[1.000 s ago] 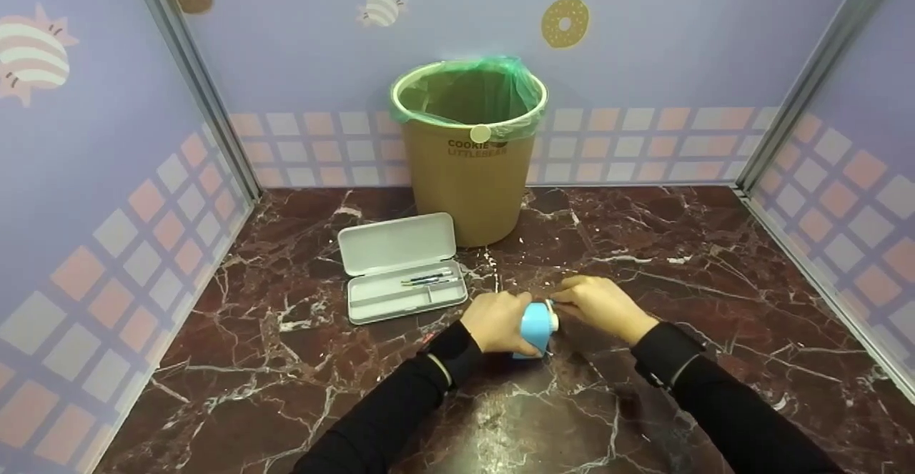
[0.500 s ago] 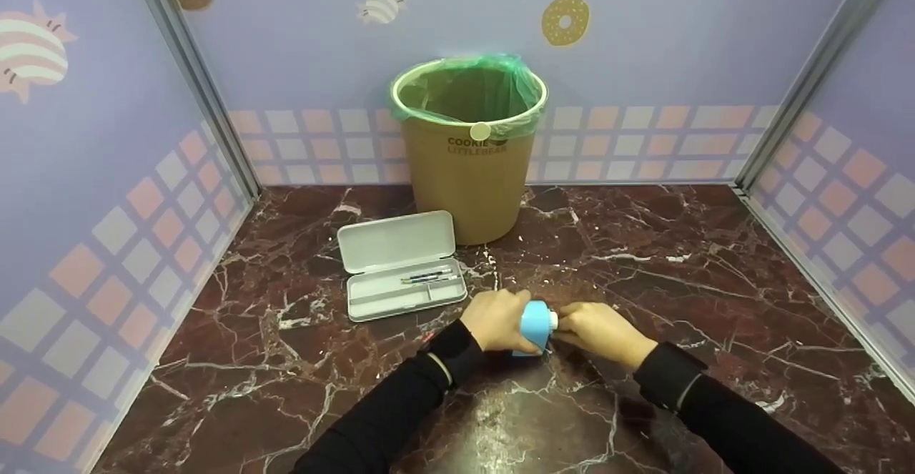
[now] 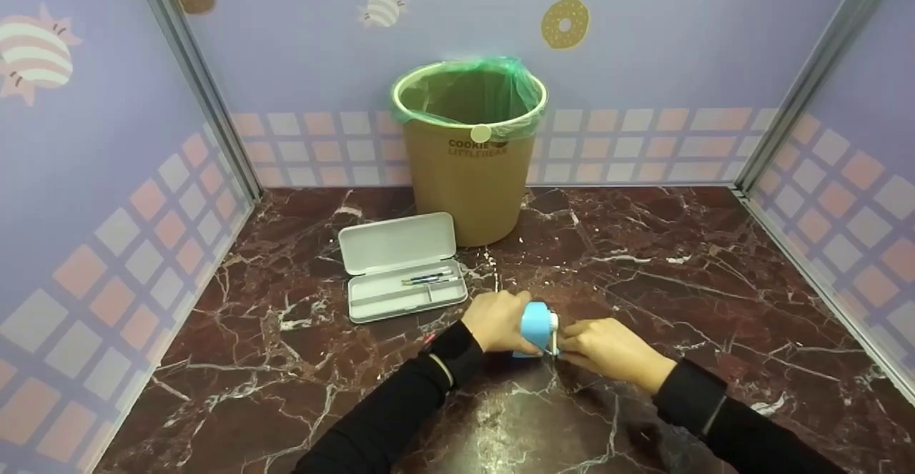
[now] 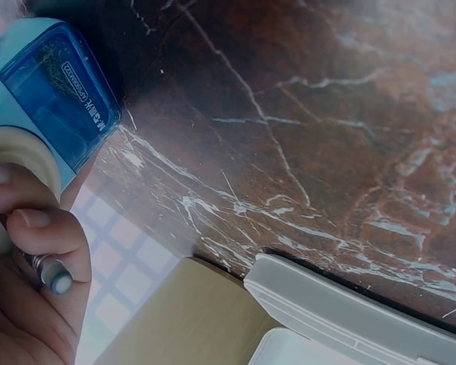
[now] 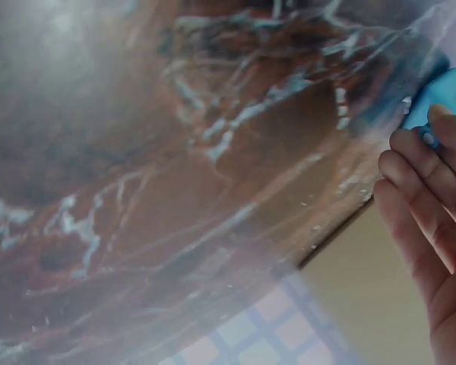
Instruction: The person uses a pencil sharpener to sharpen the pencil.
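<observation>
A light blue crank pencil sharpener [image 3: 535, 327] stands on the marble-patterned tabletop, gripped by my left hand [image 3: 493, 322]. In the left wrist view its clear blue shavings box [image 4: 70, 87] shows dark shavings inside. The end of a pencil [image 4: 57, 275] sticks out between the left fingers beside the sharpener's round cream front. At the sharpener's other side, my right hand [image 3: 607, 349] pinches the end of the white crank [image 3: 555, 334], which points downward. The right wrist view shows the blue crank knob [image 5: 427, 138] between thumb and fingers.
Behind the left hand lies an open white pencil case [image 3: 375, 309] with pencils [image 3: 429, 278] inside. A tan trash bin [image 3: 468, 188] with a green liner stands behind it. Patterned walls [image 3: 643, 45] close off the back and sides. A small red thing [image 3: 429, 337] shows beside the left wrist.
My right hand has come round with the crank, from the far upper side of the sharpener down toward me. The left hand and sharpener stay in place.
</observation>
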A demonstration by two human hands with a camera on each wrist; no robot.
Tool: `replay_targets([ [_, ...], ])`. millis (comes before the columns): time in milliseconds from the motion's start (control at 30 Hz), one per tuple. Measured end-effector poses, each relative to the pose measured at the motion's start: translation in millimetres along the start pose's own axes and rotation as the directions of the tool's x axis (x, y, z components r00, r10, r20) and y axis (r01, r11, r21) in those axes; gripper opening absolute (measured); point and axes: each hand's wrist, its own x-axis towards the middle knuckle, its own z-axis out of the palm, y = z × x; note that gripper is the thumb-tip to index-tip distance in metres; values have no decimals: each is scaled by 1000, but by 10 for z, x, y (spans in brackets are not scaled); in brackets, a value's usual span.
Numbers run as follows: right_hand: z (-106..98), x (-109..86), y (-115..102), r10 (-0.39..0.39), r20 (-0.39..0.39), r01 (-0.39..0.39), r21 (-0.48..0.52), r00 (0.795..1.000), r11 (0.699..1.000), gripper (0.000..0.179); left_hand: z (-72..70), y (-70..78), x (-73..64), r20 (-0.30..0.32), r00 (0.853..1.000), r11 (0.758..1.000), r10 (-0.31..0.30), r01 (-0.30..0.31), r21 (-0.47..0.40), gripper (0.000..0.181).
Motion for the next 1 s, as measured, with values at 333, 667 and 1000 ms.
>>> replay_targets([
  [333,-246,19,-29,-68,-11,68,-25,998,997,12,-11,-13,15,18,1000,1000,2,-2,-1,69],
  [667,-464,97,55,-79,-34,78,-26,996,997,10,-4,-15,26,24,1000,1000,-6,6,-11,69],
  [1000,-532,237,269,-39,-132,28,-90,990,996,12,0,-14,25,19,1000,1000,2,-2,-10,67],
])
